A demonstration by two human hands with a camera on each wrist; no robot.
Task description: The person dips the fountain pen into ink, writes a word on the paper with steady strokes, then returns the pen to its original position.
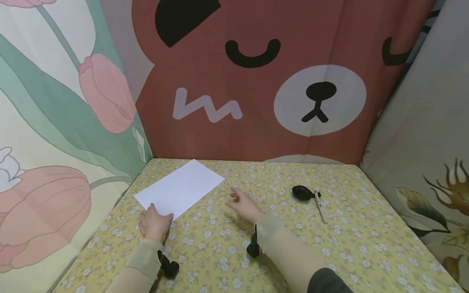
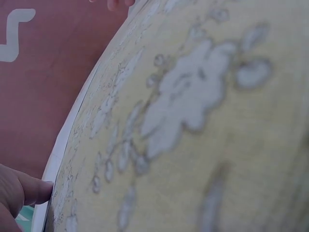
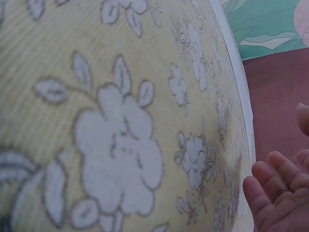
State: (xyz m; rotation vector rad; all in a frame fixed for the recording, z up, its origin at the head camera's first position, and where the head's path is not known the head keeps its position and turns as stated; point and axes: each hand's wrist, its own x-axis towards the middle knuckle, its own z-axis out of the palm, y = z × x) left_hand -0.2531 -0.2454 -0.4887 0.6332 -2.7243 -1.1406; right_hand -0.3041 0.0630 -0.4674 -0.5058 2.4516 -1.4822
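A blank white sheet of paper (image 1: 181, 188) lies slanted on the flowered cloth at the left. My left hand (image 1: 155, 224) rests on its near end, fingers over the paper and thumb at the near corner. In the left wrist view the thumb (image 2: 37, 189) touches the paper's edge, while the other fingers are out of sight. To the right of the sheet, my right hand (image 1: 246, 206) is over the cloth with loosely bent fingers, holding nothing. Its relaxed fingers (image 3: 270, 181) also show at the edge of the right wrist view.
On the right side of the table (image 1: 351, 252) lie a black rubber bulb (image 1: 302, 193) and, against its nozzle, a slim beige pen-like stick (image 1: 320, 207). A brown bear-print curtain (image 1: 205, 138) closes off the back, with printed cloths along both sides.
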